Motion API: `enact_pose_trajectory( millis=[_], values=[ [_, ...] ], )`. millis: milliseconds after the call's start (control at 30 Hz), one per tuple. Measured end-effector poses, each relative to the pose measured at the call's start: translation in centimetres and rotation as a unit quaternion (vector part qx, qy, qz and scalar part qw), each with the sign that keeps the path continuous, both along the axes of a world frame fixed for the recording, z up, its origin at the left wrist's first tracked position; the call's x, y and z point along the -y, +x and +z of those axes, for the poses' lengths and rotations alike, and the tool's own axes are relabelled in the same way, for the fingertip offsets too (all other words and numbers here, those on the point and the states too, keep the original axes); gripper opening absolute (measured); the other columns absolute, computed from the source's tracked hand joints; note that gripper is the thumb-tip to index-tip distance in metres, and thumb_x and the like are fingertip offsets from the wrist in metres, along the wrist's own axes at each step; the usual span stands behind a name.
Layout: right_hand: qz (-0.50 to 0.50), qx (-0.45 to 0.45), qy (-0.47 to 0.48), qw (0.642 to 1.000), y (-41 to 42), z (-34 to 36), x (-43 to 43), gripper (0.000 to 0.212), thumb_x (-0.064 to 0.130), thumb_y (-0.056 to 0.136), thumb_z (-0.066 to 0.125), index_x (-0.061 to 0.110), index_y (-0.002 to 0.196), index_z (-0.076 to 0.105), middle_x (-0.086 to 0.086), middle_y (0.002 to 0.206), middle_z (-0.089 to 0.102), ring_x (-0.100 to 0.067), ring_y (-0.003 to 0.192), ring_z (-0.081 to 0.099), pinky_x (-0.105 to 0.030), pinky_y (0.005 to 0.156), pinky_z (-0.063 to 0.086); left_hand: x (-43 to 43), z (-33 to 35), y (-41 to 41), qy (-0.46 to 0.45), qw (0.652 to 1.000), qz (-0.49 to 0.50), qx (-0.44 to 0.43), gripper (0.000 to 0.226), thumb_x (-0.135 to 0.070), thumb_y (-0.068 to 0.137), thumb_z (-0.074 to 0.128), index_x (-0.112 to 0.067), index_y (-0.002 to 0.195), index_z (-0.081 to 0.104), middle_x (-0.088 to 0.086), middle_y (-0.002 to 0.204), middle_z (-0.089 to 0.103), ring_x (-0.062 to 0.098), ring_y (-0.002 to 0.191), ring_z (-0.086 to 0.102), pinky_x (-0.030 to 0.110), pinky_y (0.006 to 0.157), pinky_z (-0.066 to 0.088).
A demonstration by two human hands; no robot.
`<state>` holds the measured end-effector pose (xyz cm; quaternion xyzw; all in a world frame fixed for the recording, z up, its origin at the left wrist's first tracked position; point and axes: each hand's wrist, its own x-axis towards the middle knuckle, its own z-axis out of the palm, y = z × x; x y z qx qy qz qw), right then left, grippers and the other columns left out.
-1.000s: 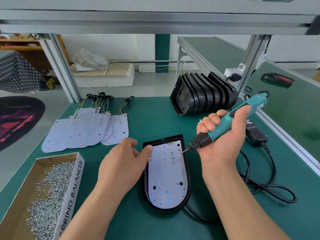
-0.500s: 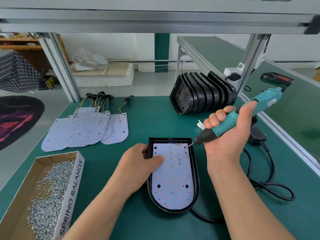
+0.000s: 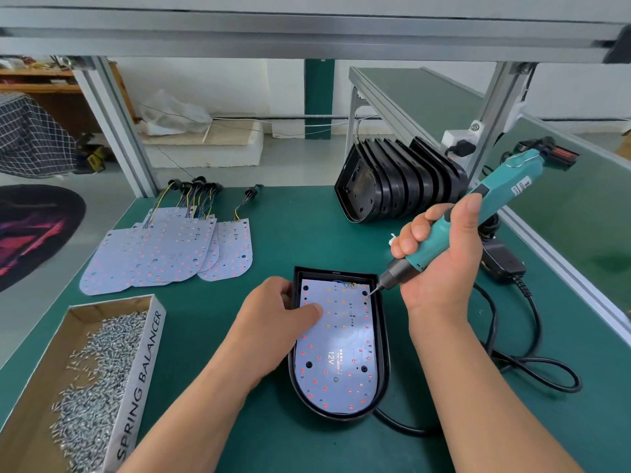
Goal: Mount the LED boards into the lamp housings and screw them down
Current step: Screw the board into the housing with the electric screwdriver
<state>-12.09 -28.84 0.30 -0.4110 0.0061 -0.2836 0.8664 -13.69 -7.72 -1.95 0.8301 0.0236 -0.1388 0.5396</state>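
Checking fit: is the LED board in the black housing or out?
In. The LED board lies flat within the housing, under the left hand; screwdriver in the right hand meets its corner.

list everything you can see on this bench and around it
housing: one, black, table centre
board: one, white with red dots, inside housing
loose boards: several overlapping, white, wired, far left
stacked housings: several in a row, black, far right
box: one, cardboard, near left
screws: many, silver, in box
screwdriver: one, teal, tip at board's far right corner
adapter: one, black, right
cable: one, black, looped near right
table: one, green
frame: grey metal, over table
left hand: thumb presses board, fingers at housing's left wall
right hand: grips screwdriver
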Motion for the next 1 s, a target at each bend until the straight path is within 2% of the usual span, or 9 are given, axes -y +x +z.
enact_pose_trajectory(
  millis=[100,167,300,400,500,800,1000],
  values=[
    [-0.002,-0.001,-0.001,1.0,0.0,-0.1,0.1,0.044,0.057,0.101,0.054,0.017,0.082,0.055,-0.001,0.066,0.047,-0.018,0.051,0.045,-0.027,0.053,0.04,0.1,0.0,0.0,-0.005,1.0,0.003,-0.003,0.042,-0.043,0.068,0.075,-0.021,0.103,0.068,-0.002,0.092,0.08,0.024,0.084,0.08,0.057,0.085,0.064],
    [0.0,-0.003,-0.001,1.0,0.0,-0.1,0.1,0.044,0.056,0.101,0.053,0.017,0.082,0.055,-0.001,0.066,0.047,-0.018,0.051,0.045,-0.027,0.053,0.04,0.1,0.1,0.0,-0.008,1.0,0.005,-0.005,0.042,-0.042,0.067,0.075,-0.021,0.103,0.068,-0.001,0.092,0.08,0.024,0.084,0.08,0.057,0.085,0.064],
    [0.008,-0.004,-0.005,1.0,0.1,-0.2,0.0,0.045,0.057,0.098,0.059,0.016,0.081,0.055,-0.002,0.066,0.046,-0.018,0.05,0.044,-0.027,0.052,0.039,0.1,0.1,0.0,-0.007,1.0,0.008,-0.005,0.042,-0.042,0.067,0.076,-0.021,0.102,0.068,-0.001,0.091,0.08,0.026,0.084,0.08,0.058,0.084,0.064],
    [0.024,0.006,-0.019,1.0,0.1,-0.3,-0.2,0.054,0.067,0.084,0.076,0.016,0.081,0.056,-0.002,0.065,0.047,-0.018,0.05,0.045,-0.026,0.052,0.04,0.1,-0.1,0.1,-0.01,1.0,0.008,-0.005,0.041,-0.042,0.066,0.076,-0.022,0.102,0.068,-0.001,0.091,0.081,0.026,0.084,0.08,0.058,0.084,0.064],
    [0.038,0.009,-0.032,0.999,0.2,-0.3,-0.4,0.06,0.071,0.074,0.082,0.017,0.081,0.057,-0.002,0.064,0.048,-0.019,0.049,0.045,-0.027,0.052,0.04,0.1,-0.1,0.2,-0.008,1.0,0.006,-0.005,0.042,-0.041,0.067,0.076,-0.02,0.102,0.069,0.0,0.092,0.081,0.027,0.085,0.08,0.058,0.085,0.064],
    [0.068,0.018,-0.063,0.996,0.2,-0.2,-0.5,0.058,0.072,0.072,0.085,0.019,0.077,0.062,-0.003,0.063,0.05,-0.019,0.047,0.046,-0.026,0.052,0.041,0.2,-0.1,0.1,-0.006,1.0,0.008,-0.007,0.044,-0.04,0.066,0.075,-0.018,0.104,0.069,0.003,0.096,0.081,0.031,0.089,0.079,0.059,0.087,0.063],
    [0.067,0.032,-0.114,0.991,0.2,-0.4,-1.0,0.054,0.07,0.079,0.08,0.02,0.076,0.06,-0.003,0.063,0.05,-0.02,0.046,0.048,-0.027,0.052,0.041,0.3,0.0,0.1,-0.004,1.0,0.014,-0.006,0.043,-0.039,0.065,0.074,-0.017,0.102,0.068,0.006,0.095,0.08,0.032,0.089,0.079,0.06,0.087,0.063]
  ],
)
